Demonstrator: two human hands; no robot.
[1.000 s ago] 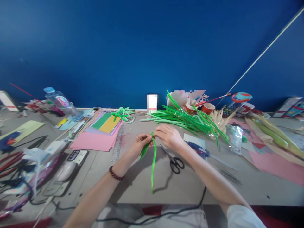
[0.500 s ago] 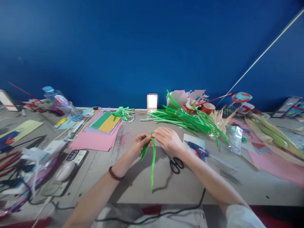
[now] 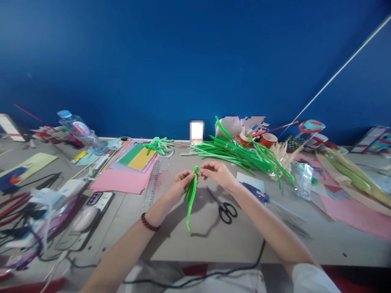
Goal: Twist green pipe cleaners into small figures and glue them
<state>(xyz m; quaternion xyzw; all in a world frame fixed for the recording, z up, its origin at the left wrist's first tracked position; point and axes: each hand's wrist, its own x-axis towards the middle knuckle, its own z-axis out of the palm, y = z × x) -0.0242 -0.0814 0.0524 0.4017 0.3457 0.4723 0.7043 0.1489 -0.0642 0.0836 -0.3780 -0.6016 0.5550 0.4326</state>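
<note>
My left hand (image 3: 181, 185) pinches a small bundle of green pipe cleaners (image 3: 191, 195) near its knotted top, and one long strand hangs lower than the others. Just right of the knot is my right hand (image 3: 216, 173), its thumb and forefinger pressed together; whatever lies between those fingertips is too small to make out. Black-handled scissors (image 3: 226, 211) lie on the table below my right hand. Behind, a large pile of green pipe cleaners (image 3: 238, 154) spreads out, and a twisted green piece (image 3: 159, 145) rests at the back left.
A ruler (image 3: 152, 183) and pink paper (image 3: 122, 181) lie left of my hands. A blue glue gun (image 3: 256, 192) sits beside my right forearm. Farther left are a phone (image 3: 102, 199), a mouse (image 3: 86, 219), cables and a bottle (image 3: 77, 127). Paper cups (image 3: 269, 139) stand behind the pile.
My right hand has drawn slightly away from the knot, leaving it visible. The long strand's lower end has swung left and up, and the scissors' blades are more exposed.
</note>
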